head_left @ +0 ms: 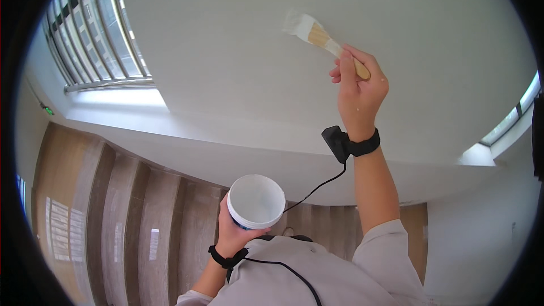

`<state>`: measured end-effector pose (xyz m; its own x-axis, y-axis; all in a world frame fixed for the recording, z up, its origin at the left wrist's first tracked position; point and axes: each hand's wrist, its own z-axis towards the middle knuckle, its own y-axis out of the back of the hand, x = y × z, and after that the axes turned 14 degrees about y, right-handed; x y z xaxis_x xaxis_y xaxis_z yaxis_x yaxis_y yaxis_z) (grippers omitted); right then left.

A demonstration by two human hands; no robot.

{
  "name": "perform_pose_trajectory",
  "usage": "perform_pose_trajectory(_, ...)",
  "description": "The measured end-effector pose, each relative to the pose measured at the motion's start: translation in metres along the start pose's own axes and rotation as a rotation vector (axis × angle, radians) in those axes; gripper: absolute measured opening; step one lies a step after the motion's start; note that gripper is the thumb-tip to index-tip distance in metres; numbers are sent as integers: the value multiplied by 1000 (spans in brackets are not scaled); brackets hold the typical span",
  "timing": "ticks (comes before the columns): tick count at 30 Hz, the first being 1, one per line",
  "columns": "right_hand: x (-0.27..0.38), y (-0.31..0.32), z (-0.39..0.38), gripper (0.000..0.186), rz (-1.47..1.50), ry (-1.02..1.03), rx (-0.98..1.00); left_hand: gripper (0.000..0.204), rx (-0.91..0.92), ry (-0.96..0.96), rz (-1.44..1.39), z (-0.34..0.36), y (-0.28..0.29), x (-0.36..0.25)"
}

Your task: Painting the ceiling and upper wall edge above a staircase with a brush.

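Note:
My right hand (358,88) is raised in front of the pale wall (226,39), its fingers closed round the wooden handle of a paintbrush (323,37). White paint coats the brush's bristles and part of its handle. The bristle end points up and left and appears to touch the wall. Low in front of my body, my left hand (233,235) grips a white round bucket (256,199) from its left side and underneath. The bucket's open top faces up; white shows inside, though how much paint it holds is unclear.
Brown stone steps (158,215) run below on the left and continue beneath me. A window with metal bars (102,34) and a white sill (119,105) is at the upper left. Another window (513,116) sits at the far right. Black cables (317,187) hang from both wrist straps.

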<state>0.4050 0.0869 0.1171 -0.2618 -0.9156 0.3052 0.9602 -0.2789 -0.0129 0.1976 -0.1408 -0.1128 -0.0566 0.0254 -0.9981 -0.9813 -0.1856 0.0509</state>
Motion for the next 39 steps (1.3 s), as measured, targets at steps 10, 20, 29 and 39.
perform_pose_trajectory(10, -7, 85, -2, 8, -580, 294, -13, 116, 152, 11, 17, 10, -19, 3)
perform_pose_trajectory(20, -4, 67, 7, 22, -949, 811, 281, 118, 115, 62, -41, 3, -13, 6)
perform_pose_trajectory(29, 9, -46, -25, 27, -669, 810, 412, 116, -62, 56, -63, -24, -4, 11)
perform_pose_trajectory(39, 20, -87, -27, 21, -569, 619, 331, 114, -189, 106, -62, -43, 35, 9)
